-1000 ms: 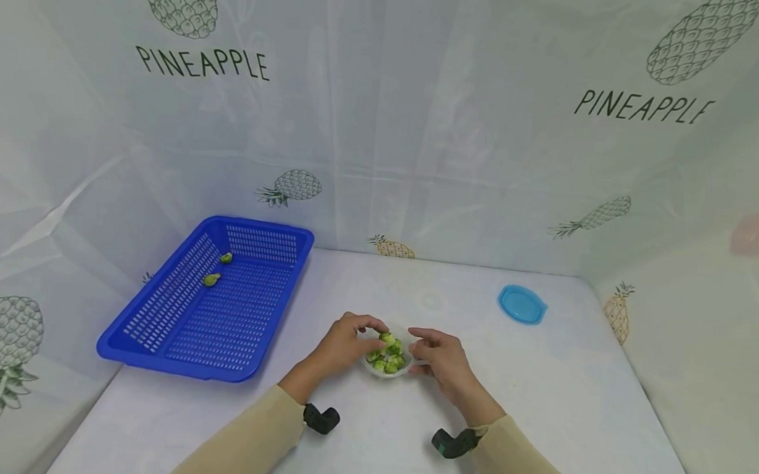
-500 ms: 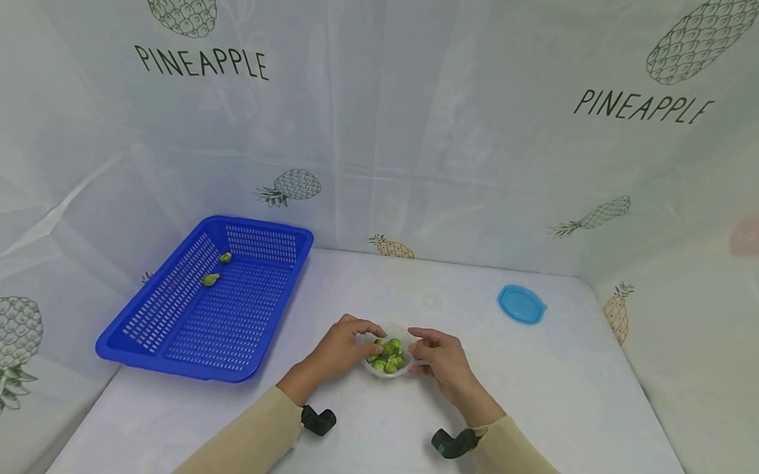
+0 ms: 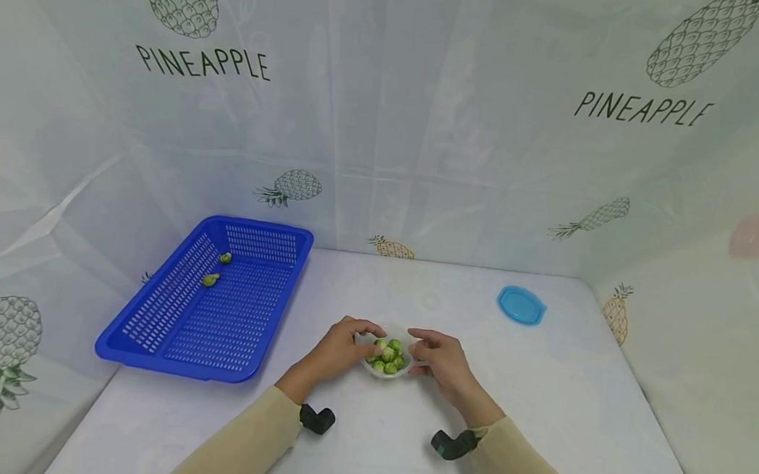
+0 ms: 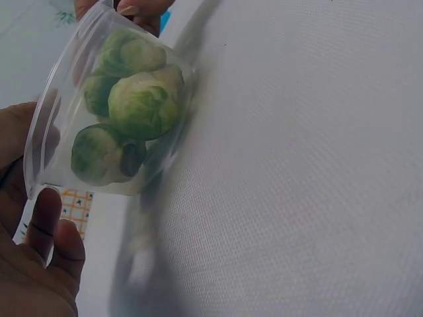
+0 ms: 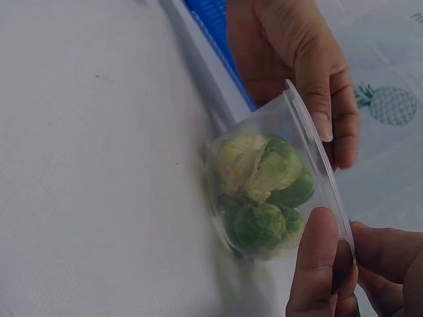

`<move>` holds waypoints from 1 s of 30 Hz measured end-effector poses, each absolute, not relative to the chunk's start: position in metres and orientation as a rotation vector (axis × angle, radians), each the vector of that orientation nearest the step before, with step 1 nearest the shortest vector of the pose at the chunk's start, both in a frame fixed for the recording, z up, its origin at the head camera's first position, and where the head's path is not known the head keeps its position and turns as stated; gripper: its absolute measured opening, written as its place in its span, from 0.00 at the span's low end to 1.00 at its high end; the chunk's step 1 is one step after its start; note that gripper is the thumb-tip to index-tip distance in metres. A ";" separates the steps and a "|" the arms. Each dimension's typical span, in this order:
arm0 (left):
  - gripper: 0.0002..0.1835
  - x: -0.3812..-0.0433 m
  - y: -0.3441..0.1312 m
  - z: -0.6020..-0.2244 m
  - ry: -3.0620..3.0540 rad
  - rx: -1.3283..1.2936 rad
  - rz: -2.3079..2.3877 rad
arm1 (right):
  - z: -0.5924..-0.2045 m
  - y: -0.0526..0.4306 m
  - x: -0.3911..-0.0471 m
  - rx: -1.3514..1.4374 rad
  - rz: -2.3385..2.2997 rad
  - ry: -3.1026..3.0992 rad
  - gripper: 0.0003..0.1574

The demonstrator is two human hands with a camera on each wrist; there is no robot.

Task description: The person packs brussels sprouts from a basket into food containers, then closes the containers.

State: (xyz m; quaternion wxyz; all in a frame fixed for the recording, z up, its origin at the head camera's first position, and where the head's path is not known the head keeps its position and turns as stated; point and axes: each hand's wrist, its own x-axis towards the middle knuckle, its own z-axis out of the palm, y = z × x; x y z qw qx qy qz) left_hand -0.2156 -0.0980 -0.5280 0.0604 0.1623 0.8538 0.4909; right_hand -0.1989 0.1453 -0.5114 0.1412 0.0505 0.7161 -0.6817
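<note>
A clear plastic tub [image 3: 385,376] holding several Brussels sprouts [image 3: 388,354] stands between my hands in the head view. My right hand [image 3: 442,358] pinches the tub's rim, its thumb against the outer wall in the right wrist view. At the opposite side, my left hand [image 3: 339,345] bends its thumb over the opening, with other fingertips right at the rim in the left wrist view. No sprout shows between these fingers. Through the tub's translucent wall, green sprouts [image 4: 142,105] lie heaped at the bottom.
A blue perforated basket [image 3: 279,332] stands at the left, with two sprouts [image 3: 210,279] against its left side. A light-blue lid [image 3: 522,305] lies at the back right of the white table [image 3: 539,406]. Pineapple-print sheeting [image 3: 456,162] rises behind and beside it.
A sprout close to my left fingertips has settled among the others, which have shifted in the tub. My left hand has moved down slightly; the right hand has stayed at the rim.
</note>
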 end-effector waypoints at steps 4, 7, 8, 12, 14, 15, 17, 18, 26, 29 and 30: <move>0.13 -0.218 -0.099 -0.530 2.553 0.508 1.542 | -0.512 0.145 -0.199 0.142 -1.971 2.060 0.27; 0.13 -0.220 -0.100 -0.531 2.527 0.494 1.589 | -0.512 0.146 -0.199 0.137 -1.969 2.059 0.27; 0.14 -0.221 -0.100 -0.531 2.519 0.485 1.603 | -0.512 0.146 -0.199 0.134 -1.970 2.061 0.27; 0.14 -0.222 -0.102 -0.528 2.507 0.468 1.660 | -0.513 0.146 -0.200 0.136 -1.978 2.062 0.27; 0.14 -0.222 -0.102 -0.524 2.504 0.467 1.691 | -0.513 0.146 -0.200 0.140 -1.979 2.066 0.27; 0.14 -0.222 -0.103 -0.522 2.506 0.463 1.702 | -0.513 0.146 -0.200 0.142 -1.978 2.067 0.27; 0.14 -0.222 -0.103 -0.518 2.525 0.455 1.717 | -0.514 0.146 -0.200 0.142 -1.975 2.072 0.27; 0.14 -0.222 -0.104 -0.516 2.538 0.449 1.723 | -0.514 0.146 -0.200 0.143 -1.973 2.071 0.27; 0.13 -0.215 -0.106 -0.491 2.626 0.480 1.738 | -0.515 0.146 -0.200 0.151 -1.978 2.065 0.27; 0.13 -0.212 -0.107 -0.477 2.611 0.505 1.767 | -0.514 0.146 -0.201 0.141 -1.982 2.062 0.27; 0.13 -0.211 -0.108 -0.472 2.602 0.516 1.780 | -0.514 0.146 -0.201 0.136 -1.984 2.061 0.27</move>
